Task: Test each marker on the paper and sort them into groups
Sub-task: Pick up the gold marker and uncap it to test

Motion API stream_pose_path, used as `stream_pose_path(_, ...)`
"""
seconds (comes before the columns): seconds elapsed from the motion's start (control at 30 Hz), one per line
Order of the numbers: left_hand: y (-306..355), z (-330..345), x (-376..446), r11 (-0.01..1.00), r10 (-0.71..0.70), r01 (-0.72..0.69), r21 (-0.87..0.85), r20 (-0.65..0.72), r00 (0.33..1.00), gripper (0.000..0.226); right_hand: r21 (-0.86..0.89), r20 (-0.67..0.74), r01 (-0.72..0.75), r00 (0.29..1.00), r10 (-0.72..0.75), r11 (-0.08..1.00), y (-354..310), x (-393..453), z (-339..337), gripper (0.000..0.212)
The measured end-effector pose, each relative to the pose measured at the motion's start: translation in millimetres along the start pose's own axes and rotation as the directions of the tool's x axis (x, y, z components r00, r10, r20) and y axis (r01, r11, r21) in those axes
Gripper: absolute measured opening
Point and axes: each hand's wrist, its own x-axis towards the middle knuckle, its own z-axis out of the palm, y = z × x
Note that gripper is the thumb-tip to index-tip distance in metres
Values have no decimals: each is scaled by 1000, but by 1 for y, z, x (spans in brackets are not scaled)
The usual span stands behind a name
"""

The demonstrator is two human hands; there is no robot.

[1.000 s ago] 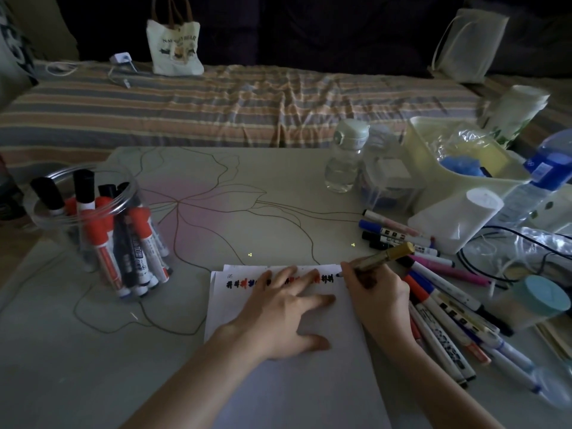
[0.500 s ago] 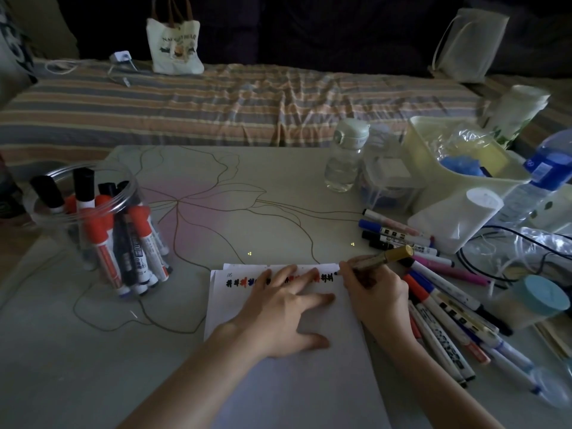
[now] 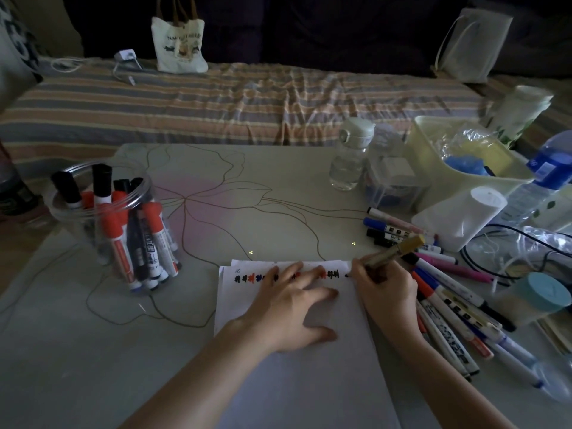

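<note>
marker tip at the paper's top right corner

the right hand [image 3: 385, 292] has its grip clenched around a gold-capped marker [image 3: 390, 252], pinched near the tip, with the barrel slanting up and to the right. the tip sits at the top right edge of the paper [image 3: 309, 382], just beside a small black mark at the end of a row of scribbles [image 3: 250, 277] in black, red and blue. the left hand [image 3: 289, 311] lies flat on the paper with its grip released, fingers spread over the middle of that row.

to the right of the paper a loose pile of markers [image 3: 448, 317] lies fanned out on the surface [image 3: 93, 351], partly under the right wrist. on the left, well apart from the paper, a clear jar [image 3: 102, 218] holds red- and black-capped markers standing tips down. a water bottle [image 3: 351, 156] stands near the surface's far edge, with a pale bin [image 3: 433, 156] to its right. a striped bed [image 3: 216, 103] lies beyond, with a tote bag [image 3: 179, 41] on it.
</note>
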Motion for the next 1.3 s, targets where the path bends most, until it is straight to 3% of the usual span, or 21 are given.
stream_pose_path(0.1, -3, -9, -3, 996, 20, -34, -78, -175, 984, 53, 86, 35, -41, 999, 38, 995, -7, 1, -5, 11)
stream_pose_path(0.17, -4, -16, -8, 999, -24, 14, -44, -231, 973, 45, 126, 75, -81, 995, 72, 989, -19, 2, -11, 6)
stream_pose_path(0.27, -3, -20, -17, 992, -120, 125, 18, -183, 976, 34, 211, 72, -137, 990, 124, 968, -45, 5, -29, 8)
stream_pose_path(0.4, -5, -21, -23, 979, -203, 202, -24, -52, 978, 41, 347, 122, -235, 971, 205, 908, -73, -3, -63, 33)
stream_pose_path(0.47, -3, -23, -22, 966, -241, 215, -147, -188, 952, 29, 381, 175, -331, 943, 284, 863, -77, -16, -74, 37)
stream_pose_path(0.5, 1, -25, -22, 933, -295, 214, -289, -277, 915, 20, 389, 199, -373, 927, 318, 843, -77, -24, -79, 35)
stream_pose_path(0.53, 5, -27, -24, 866, -362, 185, -465, -326, 873, 12, 397, 213, -402, 915, 343, 825, -77, -32, -83, 32)
stream_pose_path(0.6, 15, -35, -31, 600, -489, 115, -792, -250, 835, 15, 415, 215, -422, 906, 364, 806, -81, -46, -87, 25)
stream_pose_path(0.67, 23, -43, -38, 208, -541, 56, -977, -67, 839, 20, 459, 180, -404, 914, 363, 791, -87, -54, -89, 24)
stream_pose_path(0.73, 29, -50, -45, -171, -511, 0, -985, 89, 855, 20, 487, 156, -385, 921, 356, 784, -93, -57, -88, 25)
stream_pose_path(0.77, 32, -52, -49, -273, -487, -9, -962, 130, 864, 20, 492, 152, -377, 925, 349, 785, -96, -58, -87, 25)
stream_pose_path(0.9, 41, -50, -58, -444, -410, -14, -896, 189, 892, 30, 534, 147, -347, 936, 319, 771, -106, -63, -85, 23)
stream_pose_path(1.03, 45, -50, -61, -475, -369, -19, -880, 180, 912, 40, 514, 152, -319, 947, 282, 796, -113, -67, -83, 21)
stream_pose_path(1.3, 54, -55, -61, -391, -347, 24, -920, 171, 922, 24, 445, 231, -291, 951, 206, 847, -117, -72, -76, 24)
